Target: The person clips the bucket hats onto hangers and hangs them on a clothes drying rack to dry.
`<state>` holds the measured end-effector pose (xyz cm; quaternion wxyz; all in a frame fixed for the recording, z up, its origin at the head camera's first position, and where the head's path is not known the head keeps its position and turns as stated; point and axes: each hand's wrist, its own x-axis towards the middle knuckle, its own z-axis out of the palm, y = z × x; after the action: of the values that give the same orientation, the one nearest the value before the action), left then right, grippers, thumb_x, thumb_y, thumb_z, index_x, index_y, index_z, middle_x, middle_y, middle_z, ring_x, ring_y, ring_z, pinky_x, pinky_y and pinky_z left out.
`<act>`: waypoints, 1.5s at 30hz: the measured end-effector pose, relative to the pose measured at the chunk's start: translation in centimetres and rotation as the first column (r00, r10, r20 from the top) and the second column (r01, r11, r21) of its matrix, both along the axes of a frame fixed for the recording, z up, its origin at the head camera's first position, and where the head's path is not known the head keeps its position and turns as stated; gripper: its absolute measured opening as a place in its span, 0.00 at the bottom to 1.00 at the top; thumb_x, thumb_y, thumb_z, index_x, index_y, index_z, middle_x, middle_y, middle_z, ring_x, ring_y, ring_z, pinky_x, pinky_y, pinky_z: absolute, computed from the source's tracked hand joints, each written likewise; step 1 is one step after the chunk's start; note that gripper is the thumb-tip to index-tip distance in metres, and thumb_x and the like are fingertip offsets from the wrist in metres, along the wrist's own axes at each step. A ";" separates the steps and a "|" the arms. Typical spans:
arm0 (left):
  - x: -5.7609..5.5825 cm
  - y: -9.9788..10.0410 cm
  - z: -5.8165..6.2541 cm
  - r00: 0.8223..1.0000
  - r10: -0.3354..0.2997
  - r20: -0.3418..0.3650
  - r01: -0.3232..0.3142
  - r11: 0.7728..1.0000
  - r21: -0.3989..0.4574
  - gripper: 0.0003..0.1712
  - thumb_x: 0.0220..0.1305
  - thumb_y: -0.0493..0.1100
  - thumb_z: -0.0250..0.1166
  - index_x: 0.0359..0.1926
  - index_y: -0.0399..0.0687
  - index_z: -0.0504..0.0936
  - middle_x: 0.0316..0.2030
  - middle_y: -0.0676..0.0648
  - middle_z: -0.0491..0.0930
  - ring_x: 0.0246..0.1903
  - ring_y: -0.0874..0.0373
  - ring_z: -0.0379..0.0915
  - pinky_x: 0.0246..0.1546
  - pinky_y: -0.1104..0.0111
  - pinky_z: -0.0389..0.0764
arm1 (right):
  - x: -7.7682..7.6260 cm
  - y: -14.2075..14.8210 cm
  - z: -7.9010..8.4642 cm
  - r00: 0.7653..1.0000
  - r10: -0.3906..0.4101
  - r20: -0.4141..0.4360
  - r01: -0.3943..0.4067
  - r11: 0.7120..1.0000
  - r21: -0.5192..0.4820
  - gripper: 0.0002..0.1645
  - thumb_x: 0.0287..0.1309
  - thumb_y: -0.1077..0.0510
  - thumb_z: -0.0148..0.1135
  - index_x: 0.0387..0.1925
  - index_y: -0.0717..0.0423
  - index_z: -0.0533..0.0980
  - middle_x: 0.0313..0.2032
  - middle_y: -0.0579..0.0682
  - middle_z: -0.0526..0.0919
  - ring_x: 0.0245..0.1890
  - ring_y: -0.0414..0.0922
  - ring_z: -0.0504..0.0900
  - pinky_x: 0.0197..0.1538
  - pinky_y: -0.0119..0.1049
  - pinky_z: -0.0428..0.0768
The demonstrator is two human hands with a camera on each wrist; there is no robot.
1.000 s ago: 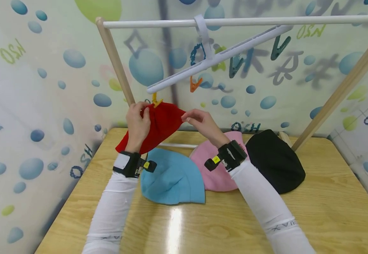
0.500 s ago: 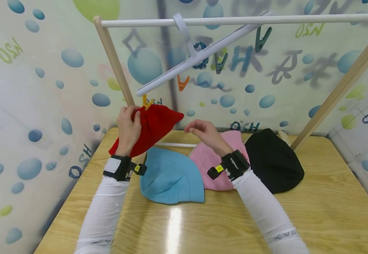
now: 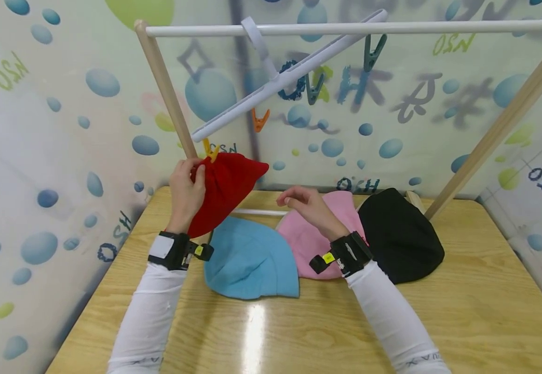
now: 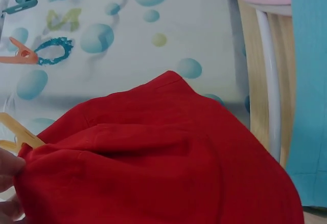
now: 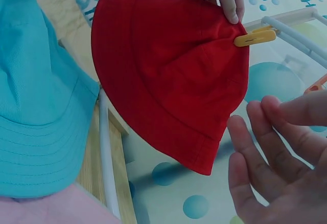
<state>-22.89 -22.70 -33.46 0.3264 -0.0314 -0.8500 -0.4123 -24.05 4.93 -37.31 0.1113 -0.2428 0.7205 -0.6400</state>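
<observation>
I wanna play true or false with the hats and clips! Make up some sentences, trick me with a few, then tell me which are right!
1. The left hand pinches the red bucket hat, while the right hand holds nothing. True.
2. The yellow clip is on the red bucket hat. True.
3. The red bucket hat is lying flat on the table. False: the left hand and the yellow clip hold it up below the hanger.
4. The pink hat lies between the light blue hat and the black hat. True.
5. Every clip on the hanger has a hat in it. False: the orange clip has no hat.
</observation>
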 end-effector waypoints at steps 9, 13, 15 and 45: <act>0.5 1.2 1.4 0.996 0.001 -0.087 -0.002 1.000 -0.015 0.12 0.64 0.37 0.53 0.47 0.39 0.75 0.45 0.38 0.76 0.40 0.51 0.70 0.43 0.56 0.78 | 0.2 0.5 0.0 1.000 -0.012 0.003 0.012 1.000 -0.029 0.11 0.63 0.63 0.49 0.41 0.64 0.75 0.43 0.65 0.79 0.46 0.56 0.75 0.55 0.47 0.72; 1.2 2.1 2.2 0.992 -0.032 -0.121 0.029 0.999 -0.022 0.12 0.61 0.37 0.56 0.45 0.39 0.77 0.45 0.39 0.77 0.40 0.52 0.70 0.43 0.56 0.78 | 0.3 0.8 -0.1 1.000 -0.004 0.015 0.005 0.999 -0.036 0.11 0.63 0.62 0.50 0.41 0.64 0.75 0.42 0.65 0.79 0.45 0.54 0.75 0.56 0.48 0.72; 1.6 2.4 2.4 0.989 -0.060 -0.134 0.056 0.998 -0.034 0.12 0.61 0.37 0.57 0.44 0.38 0.77 0.44 0.39 0.78 0.40 0.51 0.71 0.43 0.54 0.78 | 0.4 0.9 -0.2 1.000 -0.001 0.020 0.002 0.999 -0.036 0.11 0.63 0.62 0.50 0.42 0.65 0.74 0.42 0.64 0.79 0.44 0.53 0.76 0.56 0.49 0.72; 6.0 -1.6 -7.7 0.777 -0.311 0.547 0.583 0.683 -0.440 0.20 0.53 0.27 0.61 0.50 0.36 0.76 0.47 0.38 0.80 0.48 0.45 0.73 0.47 0.52 0.77 | 1.9 2.9 -3.1 0.996 0.028 0.080 -0.022 0.997 -0.077 0.13 0.64 0.60 0.50 0.44 0.67 0.74 0.44 0.65 0.78 0.46 0.53 0.77 0.56 0.50 0.73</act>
<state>-16.86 -24.33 -41.12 -0.0096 -0.2514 -0.9483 -0.1934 -22.15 7.86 -40.39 0.1390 -0.2298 0.6874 -0.6748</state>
